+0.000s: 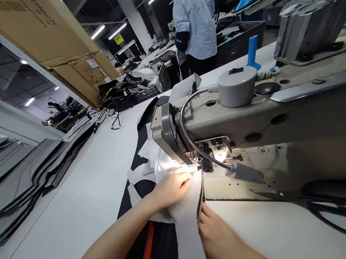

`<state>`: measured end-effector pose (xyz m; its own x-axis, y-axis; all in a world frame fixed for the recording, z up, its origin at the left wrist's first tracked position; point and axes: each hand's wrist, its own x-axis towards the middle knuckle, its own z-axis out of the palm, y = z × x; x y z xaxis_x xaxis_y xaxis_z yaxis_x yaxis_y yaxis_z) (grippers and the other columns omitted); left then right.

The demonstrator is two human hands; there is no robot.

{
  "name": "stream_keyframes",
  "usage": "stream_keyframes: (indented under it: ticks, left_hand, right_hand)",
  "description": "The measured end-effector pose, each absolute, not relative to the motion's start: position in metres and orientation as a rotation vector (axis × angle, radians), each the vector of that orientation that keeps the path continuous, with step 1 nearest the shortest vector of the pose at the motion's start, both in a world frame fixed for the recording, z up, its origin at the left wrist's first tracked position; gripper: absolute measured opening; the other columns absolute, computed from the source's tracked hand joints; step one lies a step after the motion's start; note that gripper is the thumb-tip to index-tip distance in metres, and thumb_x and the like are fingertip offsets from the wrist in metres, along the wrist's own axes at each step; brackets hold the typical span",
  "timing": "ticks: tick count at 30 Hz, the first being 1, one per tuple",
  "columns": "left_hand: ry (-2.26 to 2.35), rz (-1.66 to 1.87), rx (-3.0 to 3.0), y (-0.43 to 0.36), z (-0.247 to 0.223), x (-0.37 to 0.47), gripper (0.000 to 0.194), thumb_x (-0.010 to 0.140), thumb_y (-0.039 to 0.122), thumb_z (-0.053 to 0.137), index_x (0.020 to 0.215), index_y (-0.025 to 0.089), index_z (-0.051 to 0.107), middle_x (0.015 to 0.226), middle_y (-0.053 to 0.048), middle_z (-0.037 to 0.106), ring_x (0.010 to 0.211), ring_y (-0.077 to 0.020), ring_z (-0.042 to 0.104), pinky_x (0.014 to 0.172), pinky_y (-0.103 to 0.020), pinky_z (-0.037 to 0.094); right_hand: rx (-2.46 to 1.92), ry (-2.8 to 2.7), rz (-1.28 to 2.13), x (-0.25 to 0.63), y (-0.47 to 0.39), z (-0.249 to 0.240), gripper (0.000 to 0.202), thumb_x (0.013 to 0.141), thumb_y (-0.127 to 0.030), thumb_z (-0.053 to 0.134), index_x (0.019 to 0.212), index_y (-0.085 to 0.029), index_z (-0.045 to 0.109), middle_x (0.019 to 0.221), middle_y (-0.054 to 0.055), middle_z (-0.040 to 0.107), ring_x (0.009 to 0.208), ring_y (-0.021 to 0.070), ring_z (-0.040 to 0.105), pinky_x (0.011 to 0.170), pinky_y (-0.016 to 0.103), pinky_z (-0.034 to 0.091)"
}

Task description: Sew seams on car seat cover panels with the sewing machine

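A long light-grey fabric piece (187,217) with a dark edge runs from the lit needle area of the sewing machine (208,160) down to the bottom of the view. My left hand (173,187) lies on its upper left part, close to the presser foot, with fingers curled and pressed together on the fabric. Lower down, my right hand (213,228) holds the right edge, its fingertips partly hidden behind the fabric. White scraps (143,174) and dark material lie left of the machine head. An orange object (149,240) shows below my left wrist.
Black scissors (308,197) lie on the right of the machine bed. Stacked grey panels (31,180) fill the left side of the white table (93,179). Cardboard boxes (47,30) are at upper left. A person in a light-blue shirt (199,21) stands beyond the machine.
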<state>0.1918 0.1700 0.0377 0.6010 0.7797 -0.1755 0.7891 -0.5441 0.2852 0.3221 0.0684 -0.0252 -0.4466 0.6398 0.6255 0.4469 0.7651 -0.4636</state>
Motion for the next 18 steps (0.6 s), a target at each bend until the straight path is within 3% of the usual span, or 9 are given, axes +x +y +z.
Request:
stream_keyframes:
  ticks: [3, 6, 9, 13, 18]
  left_hand:
    - [1.28, 0.031, 2.48, 0.163, 0.034, 0.194, 0.026, 0.09, 0.02, 0.04, 0.068, 0.018, 0.054, 0.082, -0.002, 0.054, 0.077, -0.0144, 0.051, 0.07, -0.026, 0.042]
    - [1.288, 0.111, 2.452, 0.162, 0.03, 0.197, 0.028, 0.091, 0.022, 0.042, 0.069, 0.018, 0.058, 0.083, -0.002, 0.057, 0.083, -0.0153, 0.053, 0.075, -0.026, 0.044]
    - [1.298, 0.186, 2.428, 0.163, 0.029, 0.2, 0.026, 0.09, 0.017, 0.043, 0.072, 0.018, 0.062, 0.084, -0.002, 0.062, 0.088, -0.0162, 0.054, 0.081, -0.027, 0.045]
    - [1.288, 0.203, 2.43, 0.164, 0.029, 0.2, 0.026, 0.087, 0.01, 0.043, 0.083, 0.018, 0.067, 0.093, -0.001, 0.066, 0.095, -0.0166, 0.055, 0.088, -0.029, 0.044]
    - [1.248, 0.1, 2.51, 0.164, 0.035, 0.201, 0.027, 0.088, 0.009, 0.043, 0.076, 0.016, 0.066, 0.085, -0.002, 0.067, 0.09, -0.0165, 0.056, 0.086, -0.028, 0.045]
  right_hand:
    - [-0.786, -2.292, 0.287, 0.36, 0.071, -0.028, 0.011, 0.071, -0.012, 0.052, 0.075, -0.021, 0.057, 0.076, 0.003, 0.061, 0.075, 0.0211, 0.055, 0.074, 0.037, 0.048]
    - [-0.909, -2.267, 0.239, 0.376, 0.08, -0.027, 0.014, 0.076, -0.009, 0.047, 0.071, -0.021, 0.053, 0.071, 0.001, 0.055, 0.063, 0.0169, 0.049, 0.055, 0.03, 0.041]
    - [-0.872, -2.279, 0.047, 0.371, 0.088, -0.027, 0.025, 0.08, -0.003, 0.043, 0.09, -0.018, 0.06, 0.094, 0.007, 0.061, 0.084, 0.0194, 0.057, 0.067, 0.032, 0.046]
    - [-0.786, -2.357, -0.022, 0.362, 0.092, -0.036, 0.043, 0.078, 0.0, 0.042, 0.116, -0.015, 0.057, 0.125, 0.013, 0.055, 0.117, 0.0248, 0.049, 0.092, 0.038, 0.045]
    - [-0.83, -2.39, 0.008, 0.361, 0.095, -0.034, 0.047, 0.075, -0.001, 0.045, 0.118, -0.016, 0.056, 0.121, 0.011, 0.058, 0.111, 0.0238, 0.054, 0.088, 0.037, 0.048]
